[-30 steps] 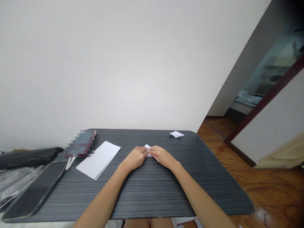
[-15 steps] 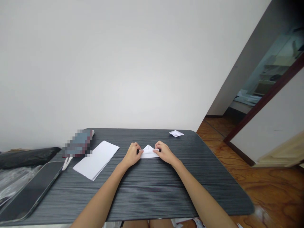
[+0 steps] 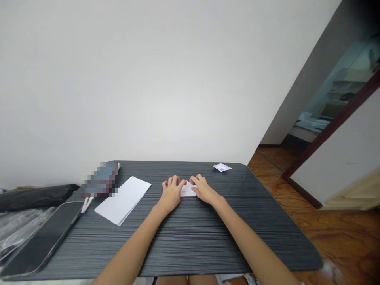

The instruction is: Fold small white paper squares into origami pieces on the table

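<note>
A small folded sheet of white paper [image 3: 187, 191] with a peaked top lies on the dark table, between my two hands. My left hand [image 3: 171, 194] covers its left end, fingers spread and bent, the thumb lying on the paper. On the right end, my right hand [image 3: 204, 190] grips it with the thumb in front and curled fingers at the far edge. Both ends of the paper are hidden under the hands. Farther back on the right sits a folded white paper piece [image 3: 222, 167], diamond-shaped from here.
Left of my hands, a stack of white paper [image 3: 123, 201] lies slanted on the dark table [image 3: 190, 237]. Beyond it is a blurred-out reddish item [image 3: 102, 180] with a white strap [image 3: 87, 204]. A dark, rounded panel [image 3: 44, 239] and a black wrapped bundle [image 3: 35, 196] are at far left.
Both hands pinched the paper's ends upright before. Now the paper lies flatter, my left hand has shifted right over it with fingers spread, and the hands are closer together. The view has turned slightly.
</note>
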{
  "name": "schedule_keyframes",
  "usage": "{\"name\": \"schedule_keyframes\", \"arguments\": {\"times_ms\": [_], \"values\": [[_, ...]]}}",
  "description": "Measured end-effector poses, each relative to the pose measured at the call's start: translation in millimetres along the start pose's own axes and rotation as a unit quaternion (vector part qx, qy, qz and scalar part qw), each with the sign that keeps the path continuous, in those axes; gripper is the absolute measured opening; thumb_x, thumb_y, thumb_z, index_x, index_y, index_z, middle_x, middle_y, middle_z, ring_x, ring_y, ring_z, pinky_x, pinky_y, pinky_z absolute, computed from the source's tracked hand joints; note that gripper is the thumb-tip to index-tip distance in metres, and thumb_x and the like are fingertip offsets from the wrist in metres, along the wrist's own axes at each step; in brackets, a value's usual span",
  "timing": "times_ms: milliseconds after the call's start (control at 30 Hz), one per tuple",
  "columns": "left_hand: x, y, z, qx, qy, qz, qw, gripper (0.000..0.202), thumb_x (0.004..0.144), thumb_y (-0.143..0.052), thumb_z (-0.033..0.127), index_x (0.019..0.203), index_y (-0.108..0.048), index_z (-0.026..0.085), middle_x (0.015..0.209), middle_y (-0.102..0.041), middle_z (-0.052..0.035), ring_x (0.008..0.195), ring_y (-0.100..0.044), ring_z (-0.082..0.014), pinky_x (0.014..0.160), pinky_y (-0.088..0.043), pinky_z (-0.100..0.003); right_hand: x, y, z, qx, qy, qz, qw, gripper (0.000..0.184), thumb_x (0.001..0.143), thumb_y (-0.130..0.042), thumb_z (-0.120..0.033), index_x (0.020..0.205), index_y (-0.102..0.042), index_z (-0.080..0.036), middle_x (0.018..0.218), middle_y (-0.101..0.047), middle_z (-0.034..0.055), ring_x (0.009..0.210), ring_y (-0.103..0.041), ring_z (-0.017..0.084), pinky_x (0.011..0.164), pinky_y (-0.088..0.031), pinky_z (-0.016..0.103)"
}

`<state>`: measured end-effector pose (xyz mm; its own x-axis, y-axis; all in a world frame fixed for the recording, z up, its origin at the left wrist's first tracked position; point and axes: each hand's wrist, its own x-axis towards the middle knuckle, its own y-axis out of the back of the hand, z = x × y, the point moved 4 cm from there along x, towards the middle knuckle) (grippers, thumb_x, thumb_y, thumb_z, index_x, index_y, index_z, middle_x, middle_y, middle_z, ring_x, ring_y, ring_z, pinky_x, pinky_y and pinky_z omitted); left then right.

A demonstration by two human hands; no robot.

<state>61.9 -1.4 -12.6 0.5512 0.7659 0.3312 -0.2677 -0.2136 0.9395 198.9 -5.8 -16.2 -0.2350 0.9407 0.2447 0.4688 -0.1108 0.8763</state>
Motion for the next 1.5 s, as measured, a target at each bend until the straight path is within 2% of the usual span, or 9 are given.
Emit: {"name": "schedule_keyframes", "arguments": {"times_ms": [167, 333, 600, 733, 833, 1000, 1133, 1300, 1500], "values": [[1.6, -1.1, 10.6, -0.025, -0.108, -0.033, 0.993, 0.029, 0.076, -0.032, 0.002, 0.09, -0.052, 0.019, 0.097, -0.046, -0.0073, 0.094, -0.038, -0.0203, 0.076, -0.031, -0.035, -12.1, -3.5, -22.0, -0.111, 0.048, 0.023, 0.992, 0.021, 0.079, -0.035, -0.005, 0.082, -0.052, -0.018, 0.089, -0.048, 0.0067, 0.084, -0.042, 0.018, 0.07, -0.035, 0.03], [-4.5, -3.9, 9.0, -0.056, -0.13, -0.055, 0.988, 0.027, 0.078, -0.031, 0.005, 0.089, -0.053, 0.015, 0.09, -0.049, -0.0086, 0.084, -0.044, -0.0188, 0.074, -0.035, -0.032, -32.4, -8.1, -25.9, -0.145, 0.034, 0.033, 0.988, 0.031, 0.076, -0.032, 0.001, 0.093, -0.054, -0.013, 0.094, -0.053, 0.0109, 0.088, -0.044, 0.021, 0.077, -0.036, 0.032], [-19.2, -1.1, -1.8, -0.088, -0.063, -0.029, 0.994, 0.028, 0.075, -0.03, 0.002, 0.08, -0.055, 0.012, 0.086, -0.048, -0.0091, 0.083, -0.045, -0.0186, 0.079, -0.038, -0.031, -38.2, 1.2, -22.9, -0.186, -0.004, 0.026, 0.982, 0.022, 0.077, -0.038, -0.007, 0.084, -0.058, -0.012, 0.088, -0.056, 0.0132, 0.085, -0.048, 0.023, 0.074, -0.036, 0.033], [-8.3, -1.0, -3.1, -0.1, -0.008, -0.017, 0.995, 0.021, 0.074, -0.035, 0.006, 0.068, -0.054, 0.013, 0.078, -0.048, -0.0081, 0.08, -0.046, -0.0184, 0.077, -0.039, -0.031, -22.6, 2.1, -24.5, -0.189, -0.03, 0.041, 0.981, 0.018, 0.081, -0.042, -0.022, 0.079, -0.057, -0.012, 0.085, -0.055, 0.0124, 0.085, -0.047, 0.024, 0.074, -0.034, 0.035], [5.8, -4.9, -5.1, -0.113, 0.032, -0.001, 0.993, 0.008, 0.073, -0.046, 0.016, 0.075, -0.053, 0.012, 0.083, -0.047, -0.0084, 0.087, -0.044, -0.0208, 0.079, -0.037, -0.034, -14.4, -1.5, -15.4, -0.146, -0.071, 0.062, 0.985, 0.014, 0.077, -0.049, -0.025, 0.084, -0.054, -0.014, 0.088, -0.052, 0.0103, 0.087, -0.045, 0.023, 0.074, -0.032, 0.034], [16.3, -19.5, -19.9, -0.151, 0.145, -0.069, 0.976, 0.033, 0.067, -0.054, 0.03, 0.098, -0.051, 0.02, 0.098, -0.045, -0.0083, 0.094, -0.041, -0.0257, 0.074, -0.036, -0.041, -0.9, -11.0, 8.2, -0.005, -0.14, 0.019, 0.99, 0.028, 0.068, -0.059, -0.026, 0.094, -0.052, -0.025, 0.098, -0.047, 0.0048, 0.093, -0.041, 0.022, 0.075, -0.029, 0.034], [15.4, -20.0, -26.6, -0.161, 0.161, -0.085, 0.97, 0.029, 0.065, -0.056, 0.03, 0.093, -0.053, 0.023, 0.1, -0.047, -0.0064, 0.096, -0.04, -0.0263, 0.074, -0.033, -0.041, 9.8, -14.3, 13.8, 0.034, -0.171, -0.023, 0.984, 0.027, 0.061, -0.063, -0.022, 0.087, -0.054, -0.02, 0.1, -0.046, 0.0064, 0.097, -0.039, 0.024, 0.075, -0.028, 0.033], [14.5, -11.4, -26.0, -0.234, 0.118, -0.069, 0.963, 0.017, 0.07, -0.049, 0.02, 0.086, -0.048, 0.019, 0.089, -0.055, -0.0017, 0.086, -0.047, -0.0186, 0.073, -0.032, -0.034, 9.8, -9.4, 3.3, 0.097, -0.098, -0.03, 0.99, 0.017, 0.066, -0.055, -0.015, 0.082, -0.05, -0.019, 0.082, -0.054, -0.0004, 0.081, -0.047, 0.017, 0.073, -0.026, 0.031], [10.0, 10.7, -18.6, -0.184, 0.044, 0.022, 0.982, 0.009, 0.077, -0.045, 0.021, 0.074, -0.053, 0.018, 0.081, -0.057, -0.0004, 0.085, -0.047, -0.0169, 0.076, -0.024, -0.035, -3.5, 17.5, -15.8, 0.062, 0.032, 0.085, 0.994, 0.008, 0.077, -0.048, -0.013, 0.075, -0.055, -0.017, 0.079, -0.057, 0.0012, 0.081, -0.048, 0.014, 0.076, -0.024, 0.031]]}}
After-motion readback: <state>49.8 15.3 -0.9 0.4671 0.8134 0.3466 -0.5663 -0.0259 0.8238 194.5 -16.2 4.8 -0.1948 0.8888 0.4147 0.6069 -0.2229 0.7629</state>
